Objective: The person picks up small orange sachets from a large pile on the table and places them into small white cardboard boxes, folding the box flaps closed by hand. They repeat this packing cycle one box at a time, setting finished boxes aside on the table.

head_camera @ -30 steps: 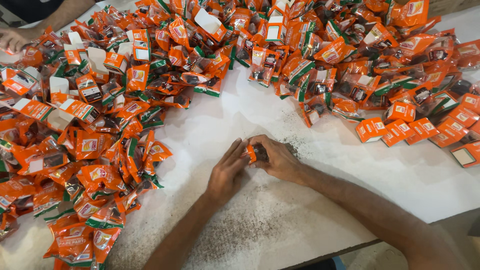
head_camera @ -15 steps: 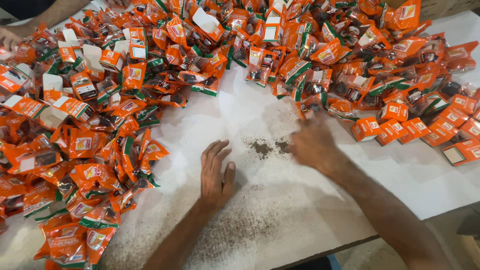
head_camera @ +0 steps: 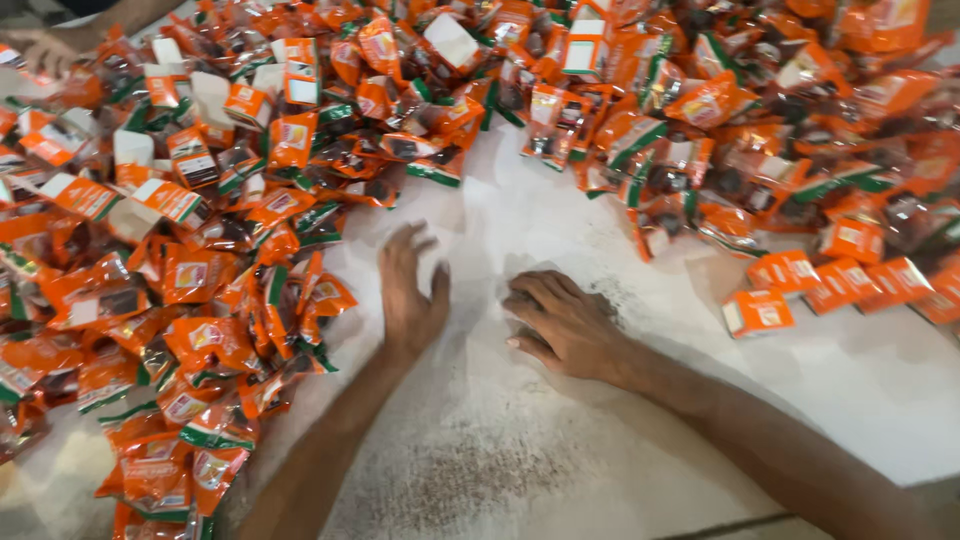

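Note:
My left hand (head_camera: 410, 290) lies flat on the white table (head_camera: 560, 430), fingers spread, holding nothing, just right of a heap of small orange and green sachets (head_camera: 200, 270). My right hand (head_camera: 565, 325) rests palm down beside it, fingers curled loosely, on a patch of dark spilled powder (head_camera: 615, 295); nothing shows in it. A single orange sachet (head_camera: 757, 312) lies to the right of that hand.
More orange sachets (head_camera: 700, 120) are heaped across the far and right side of the table. Brown powder (head_camera: 470, 485) is scattered on the near part of the surface. Another person's hand (head_camera: 40, 50) shows at the top left corner.
Both hands were together pinching a small orange sachet; then the right hand swung out toward the pile and has come back empty. The left hand slid forward, flat on the table.

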